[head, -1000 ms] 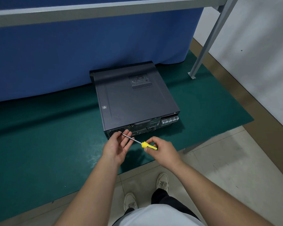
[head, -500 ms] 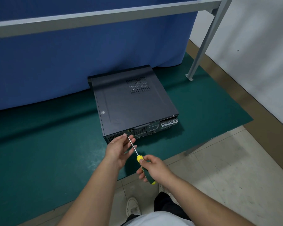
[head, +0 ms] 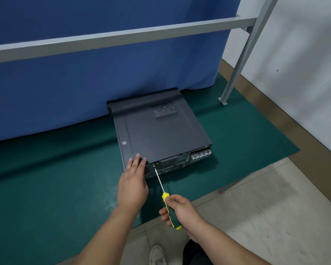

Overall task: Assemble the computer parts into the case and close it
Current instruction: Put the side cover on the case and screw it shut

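Observation:
A dark grey computer case (head: 157,131) lies flat on a green mat (head: 46,184), its cover panel on top and its rear port panel facing me. My left hand (head: 132,180) rests with straight fingers on the near left corner of the cover. My right hand (head: 182,211) grips the yellow and green handle of a screwdriver (head: 163,190). The metal shaft runs up to the rear panel, with its tip at a screw near the top edge.
A blue curtain (head: 84,83) hangs right behind the case. A grey metal crossbar (head: 122,38) runs overhead, with its leg (head: 235,73) bolted down at the right. Bare tiled floor (head: 266,217) lies to the right, and my shoe (head: 157,255) shows below.
My left hand let go of the screwdriver shaft and moved onto the case cover. The screwdriver tip went to the screw on the rear panel, and my right hand shifted down the handle.

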